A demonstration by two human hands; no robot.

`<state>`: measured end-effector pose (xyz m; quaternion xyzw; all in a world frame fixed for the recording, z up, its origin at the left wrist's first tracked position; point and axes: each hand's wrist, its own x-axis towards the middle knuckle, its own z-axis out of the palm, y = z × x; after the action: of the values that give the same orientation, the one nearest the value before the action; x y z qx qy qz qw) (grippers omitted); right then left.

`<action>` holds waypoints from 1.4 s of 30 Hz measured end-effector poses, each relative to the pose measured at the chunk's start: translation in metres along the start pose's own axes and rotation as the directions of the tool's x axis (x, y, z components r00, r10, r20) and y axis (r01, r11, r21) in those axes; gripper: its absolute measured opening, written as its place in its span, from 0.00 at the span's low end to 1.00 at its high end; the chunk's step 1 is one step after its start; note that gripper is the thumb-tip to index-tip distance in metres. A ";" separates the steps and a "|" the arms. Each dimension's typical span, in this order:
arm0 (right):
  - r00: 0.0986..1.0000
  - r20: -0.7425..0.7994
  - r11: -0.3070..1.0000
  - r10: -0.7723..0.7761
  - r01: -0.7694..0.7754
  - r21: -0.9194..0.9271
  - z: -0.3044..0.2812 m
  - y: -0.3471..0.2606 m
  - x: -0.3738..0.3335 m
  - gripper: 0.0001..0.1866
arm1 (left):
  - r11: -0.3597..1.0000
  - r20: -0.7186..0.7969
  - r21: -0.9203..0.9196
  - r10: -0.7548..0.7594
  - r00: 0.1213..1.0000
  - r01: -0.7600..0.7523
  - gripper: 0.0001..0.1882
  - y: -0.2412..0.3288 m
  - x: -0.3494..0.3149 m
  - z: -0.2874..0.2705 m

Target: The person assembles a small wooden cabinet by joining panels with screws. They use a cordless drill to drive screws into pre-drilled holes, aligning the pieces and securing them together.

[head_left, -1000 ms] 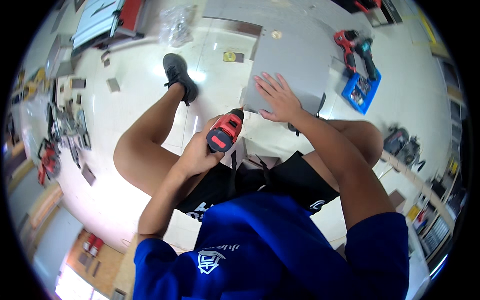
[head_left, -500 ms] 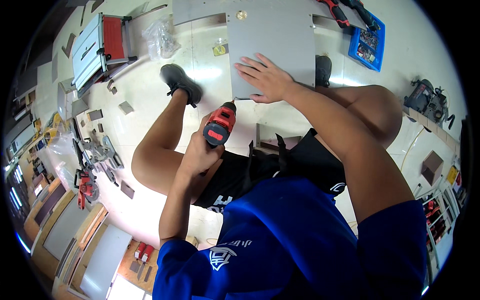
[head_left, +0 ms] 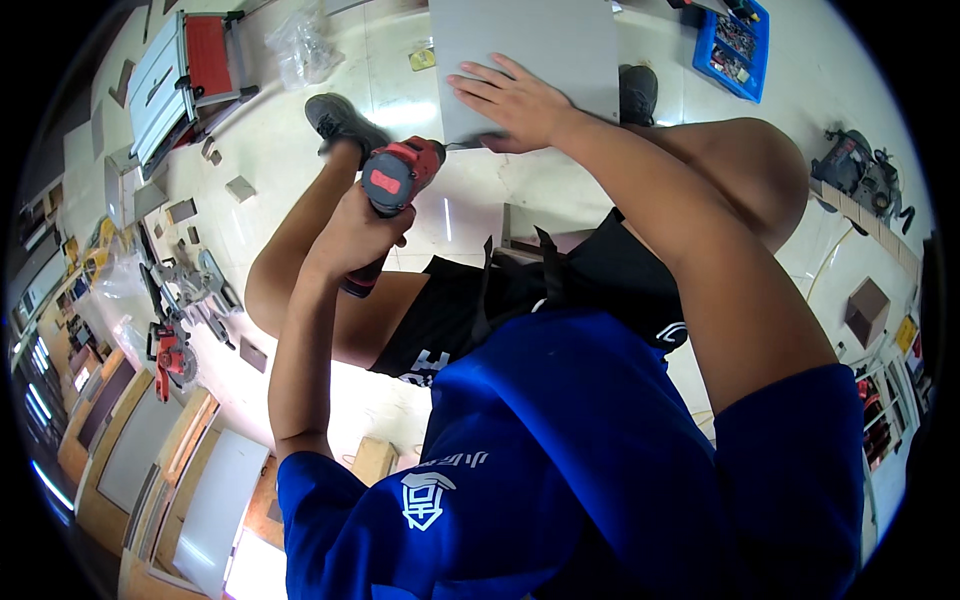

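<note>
My left hand [head_left: 357, 232] is wrapped round the handle of a red and black cordless drill [head_left: 398, 175]. The drill points to the right, its slim bit at the near left corner of a grey panel [head_left: 575, 60]. Whether the bit touches the panel's edge I cannot tell. Flat on the panel, close to that corner, lies my right hand [head_left: 525, 105] with its fingers spread. The panel lies between my legs, and its far end runs out of view.
A blue bin [head_left: 764, 50] of small hardware stands at the far right. Around me are a folded work table [head_left: 165, 90], a clear plastic bag [head_left: 302, 50], a mitre saw [head_left: 190, 290], a black power tool [head_left: 858, 175], a brown block [head_left: 867, 312] and several offcuts on the floor.
The view has shifted, so the panel sits higher in the picture. My left hand has swung the drill outward to the left, turning it more crosswise. My right hand stays flat on the panel.
</note>
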<state>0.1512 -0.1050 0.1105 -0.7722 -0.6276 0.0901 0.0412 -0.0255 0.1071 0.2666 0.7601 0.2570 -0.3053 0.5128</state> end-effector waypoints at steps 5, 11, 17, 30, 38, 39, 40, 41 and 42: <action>1.000 -0.023 1.000 0.001 -0.001 0.008 0.003 0.001 -0.005 0.43 | 1.000 -0.029 -0.012 -0.004 1.000 0.004 0.17 -0.002 -0.002 0.006; 0.999 -0.030 1.000 -0.012 0.012 0.007 0.006 0.001 -0.001 0.43 | 0.995 -0.022 -0.039 0.091 0.996 -0.091 0.19 0.000 0.001 -0.001; 0.999 -0.043 0.999 -0.002 0.004 0.037 0.005 -0.005 0.005 0.43 | 0.963 0.123 0.258 0.044 0.991 -0.075 0.17 -0.009 0.026 -0.027; 0.990 -0.136 0.999 -0.044 0.048 0.025 0.013 -0.010 0.009 0.45 | 0.947 0.155 0.322 -0.042 0.987 -0.011 0.19 0.020 0.024 -0.027; 0.993 -0.117 1.000 -0.022 0.024 0.017 0.010 -0.004 0.004 0.43 | 0.888 0.086 0.452 0.053 0.995 -0.086 0.20 0.027 0.019 -0.017; 0.993 -0.113 1.000 -0.014 0.017 0.024 0.015 -0.002 0.002 0.43 | 0.870 0.131 0.488 0.005 0.991 -0.068 0.19 0.029 0.022 -0.014; 0.994 -0.112 1.000 -0.001 0.003 0.018 0.017 0.004 -0.001 0.43 | 0.847 0.173 0.527 -0.031 0.984 -0.066 0.17 0.031 0.029 -0.015; 0.995 -0.103 0.999 -0.010 0.013 0.029 0.018 0.001 0.003 0.45 | 0.850 0.131 0.520 0.016 0.991 -0.082 0.16 0.024 0.027 -0.015; 0.996 -0.091 0.999 -0.019 0.022 0.039 0.017 -0.004 0.008 0.46 | 0.855 0.091 0.509 0.065 0.994 -0.102 0.15 0.015 0.021 -0.016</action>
<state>0.1454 -0.0974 0.0944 -0.7681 -0.6310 0.0669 0.0859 0.0027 0.1186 0.2657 0.8683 0.1151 -0.3665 0.3137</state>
